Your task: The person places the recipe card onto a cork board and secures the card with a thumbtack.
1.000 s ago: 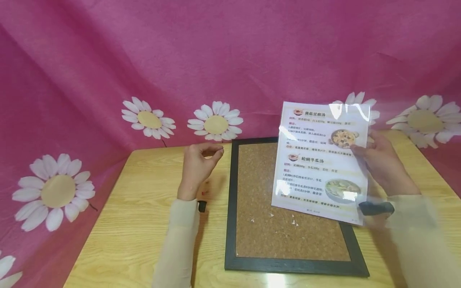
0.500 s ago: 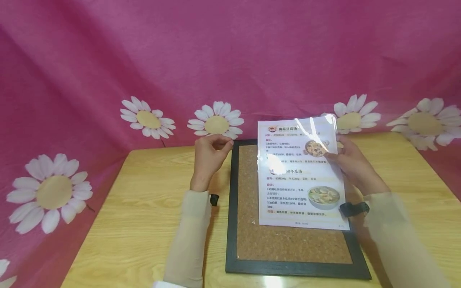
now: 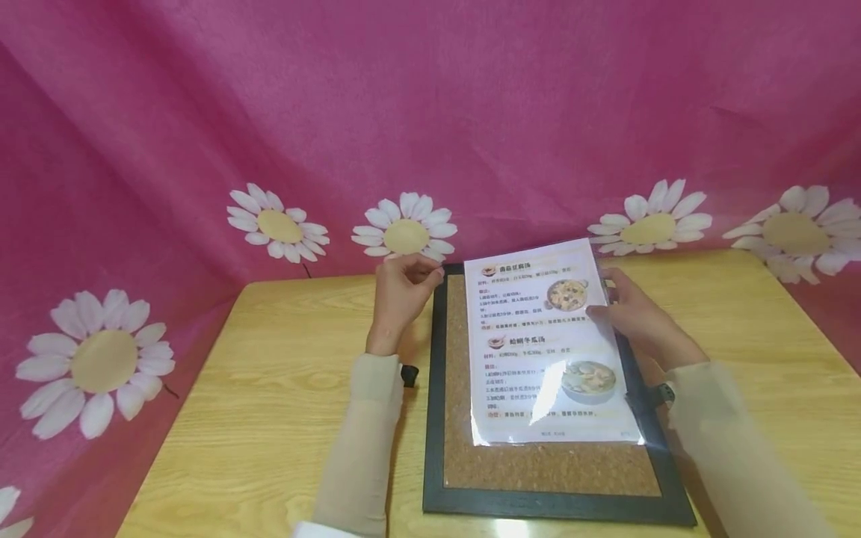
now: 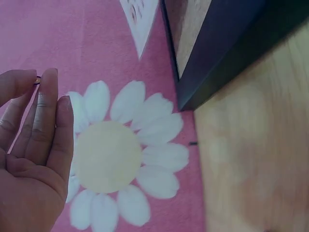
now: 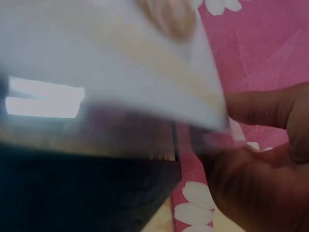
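Note:
My right hand [image 3: 646, 321] pinches the right edge of a laminated recipe sheet [image 3: 518, 381], thumb on the front and fingers behind. The sheet hangs tilted over a cork board [image 3: 551, 471], covering most of its middle. In the right wrist view its lower part [image 5: 135, 63] is blurred, with my thumb and fingers at its edge. At the board's far left corner is my left hand [image 3: 403, 299]. Thumb and fingertips there pinch a small round, dark-rimmed, tack-like thing [image 4: 37, 80]; its exact kind I cannot tell.
The cork board has a black frame [image 3: 558, 504] and lies on a light wooden table [image 3: 269, 418]. Right behind the table hangs a pink cloth [image 3: 403, 97] printed with white daisies. Black bands show at both wrists.
My right hand has brought the sheet leftward and down over the cork board, hiding the white specks there. My left hand has moved right, to the board's far left corner, still pinching.

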The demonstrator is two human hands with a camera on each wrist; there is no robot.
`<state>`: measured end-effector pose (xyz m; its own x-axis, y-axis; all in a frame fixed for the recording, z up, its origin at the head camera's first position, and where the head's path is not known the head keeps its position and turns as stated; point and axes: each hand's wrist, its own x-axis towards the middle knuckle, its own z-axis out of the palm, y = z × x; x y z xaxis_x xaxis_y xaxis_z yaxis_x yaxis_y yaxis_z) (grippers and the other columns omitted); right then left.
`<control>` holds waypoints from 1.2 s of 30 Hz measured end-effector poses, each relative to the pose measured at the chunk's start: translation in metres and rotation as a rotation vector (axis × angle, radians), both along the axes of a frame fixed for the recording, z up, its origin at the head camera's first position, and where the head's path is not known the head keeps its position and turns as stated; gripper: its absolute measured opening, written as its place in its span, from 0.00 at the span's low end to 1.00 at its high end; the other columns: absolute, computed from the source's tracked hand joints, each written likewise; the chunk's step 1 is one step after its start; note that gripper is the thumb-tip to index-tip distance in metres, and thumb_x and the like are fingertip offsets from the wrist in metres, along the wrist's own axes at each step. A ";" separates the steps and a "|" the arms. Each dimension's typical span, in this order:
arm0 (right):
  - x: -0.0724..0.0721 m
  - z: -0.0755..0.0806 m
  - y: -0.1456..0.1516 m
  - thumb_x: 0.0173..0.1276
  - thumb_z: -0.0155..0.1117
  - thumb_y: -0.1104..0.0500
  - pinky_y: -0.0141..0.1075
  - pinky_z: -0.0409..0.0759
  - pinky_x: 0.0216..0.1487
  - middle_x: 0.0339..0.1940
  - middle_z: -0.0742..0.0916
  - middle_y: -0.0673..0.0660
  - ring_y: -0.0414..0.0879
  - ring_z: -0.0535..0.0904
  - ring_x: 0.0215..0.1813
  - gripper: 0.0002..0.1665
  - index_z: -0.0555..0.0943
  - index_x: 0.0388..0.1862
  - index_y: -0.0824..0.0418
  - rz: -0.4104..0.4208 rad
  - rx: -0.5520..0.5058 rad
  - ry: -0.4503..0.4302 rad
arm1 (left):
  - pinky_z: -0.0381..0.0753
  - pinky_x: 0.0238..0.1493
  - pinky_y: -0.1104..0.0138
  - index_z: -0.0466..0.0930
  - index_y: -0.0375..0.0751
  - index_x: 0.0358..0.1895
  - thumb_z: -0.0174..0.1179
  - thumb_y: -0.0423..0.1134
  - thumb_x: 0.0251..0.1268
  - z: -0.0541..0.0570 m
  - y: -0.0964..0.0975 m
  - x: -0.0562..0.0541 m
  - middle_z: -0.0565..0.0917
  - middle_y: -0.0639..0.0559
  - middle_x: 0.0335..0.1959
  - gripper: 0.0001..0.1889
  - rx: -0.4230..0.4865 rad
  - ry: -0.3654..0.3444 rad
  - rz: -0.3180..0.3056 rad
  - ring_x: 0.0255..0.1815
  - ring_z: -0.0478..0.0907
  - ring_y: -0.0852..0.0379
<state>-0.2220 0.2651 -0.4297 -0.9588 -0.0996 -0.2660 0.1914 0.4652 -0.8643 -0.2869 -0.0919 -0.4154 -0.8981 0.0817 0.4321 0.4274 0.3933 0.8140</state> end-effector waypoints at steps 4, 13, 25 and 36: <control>0.002 -0.007 0.000 0.78 0.55 0.63 0.41 0.79 0.51 0.65 0.69 0.74 0.62 0.75 0.59 0.47 0.39 0.84 0.63 0.050 0.027 0.014 | 0.86 0.37 0.70 0.91 0.35 0.37 0.71 0.31 0.63 -0.006 0.008 -0.008 0.92 0.41 0.33 0.03 0.023 -0.037 -0.024 0.32 0.91 0.51; 0.004 0.001 -0.006 0.71 0.65 0.64 0.40 0.82 0.38 0.48 0.78 0.70 0.56 0.79 0.43 0.52 0.46 0.84 0.68 0.067 0.198 0.029 | 0.85 0.35 0.67 0.91 0.39 0.37 0.68 0.33 0.66 -0.007 0.024 -0.025 0.92 0.44 0.35 0.04 -0.076 -0.100 -0.051 0.32 0.90 0.54; 0.003 0.007 -0.012 0.68 0.69 0.64 0.41 0.83 0.41 0.55 0.80 0.74 0.59 0.80 0.48 0.50 0.53 0.82 0.71 0.134 0.346 -0.016 | 0.79 0.34 0.69 0.91 0.36 0.38 0.67 0.31 0.67 -0.017 0.037 -0.041 0.92 0.42 0.35 0.04 -0.289 -0.158 -0.074 0.33 0.84 0.53; 0.004 0.007 -0.009 0.69 0.67 0.65 0.40 0.80 0.44 0.51 0.80 0.70 0.56 0.79 0.46 0.48 0.55 0.81 0.72 0.156 0.321 -0.047 | 0.82 0.40 0.63 0.90 0.41 0.32 0.65 0.33 0.65 -0.025 0.053 -0.053 0.90 0.48 0.34 0.06 -0.683 -0.125 -0.033 0.38 0.83 0.53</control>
<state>-0.2183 0.2565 -0.4231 -0.9246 -0.1477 -0.3511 0.1333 0.7381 -0.6613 -0.3400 -0.0388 -0.4404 -0.9303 0.3263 0.1677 0.3668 0.8234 0.4330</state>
